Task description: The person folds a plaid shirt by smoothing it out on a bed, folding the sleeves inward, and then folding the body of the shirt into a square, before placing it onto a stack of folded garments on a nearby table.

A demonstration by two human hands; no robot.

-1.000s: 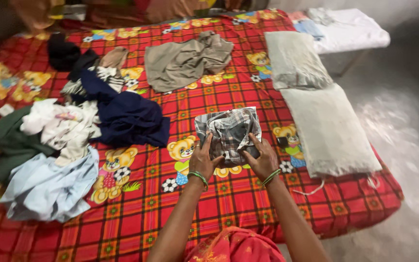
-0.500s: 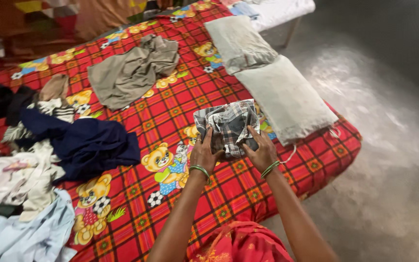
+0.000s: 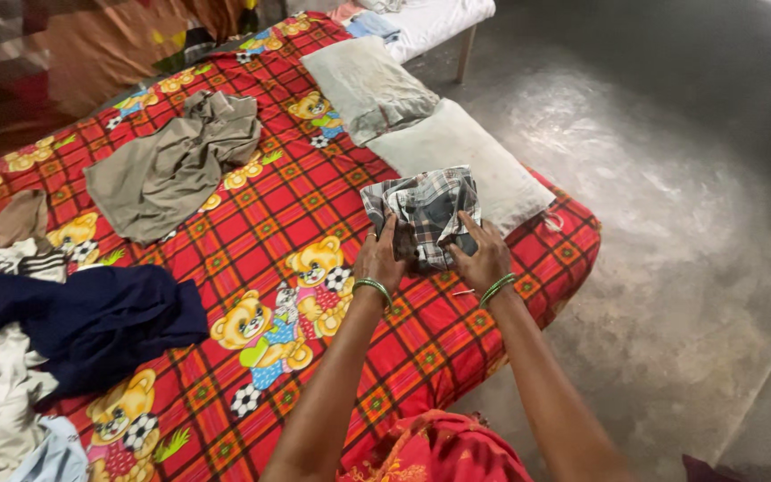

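Left hand [image 3: 379,260] and right hand [image 3: 484,259] both clamped on folded grey plaid shirt [image 3: 426,214], thumbs on top, fingers curled under near edge. Shirt held just above red checked bedsheet [image 3: 332,192] with teddy-bear print, beside lower grey pillow [image 3: 457,156]. Second pillow [image 3: 363,85] further up bed. Olive garment [image 3: 171,165] spread flat, well apart to left. Navy cloth [image 3: 91,321] heaped near left edge. Green bangles on both wrists.

No packages, labels, signs or screens show anywhere in this view.
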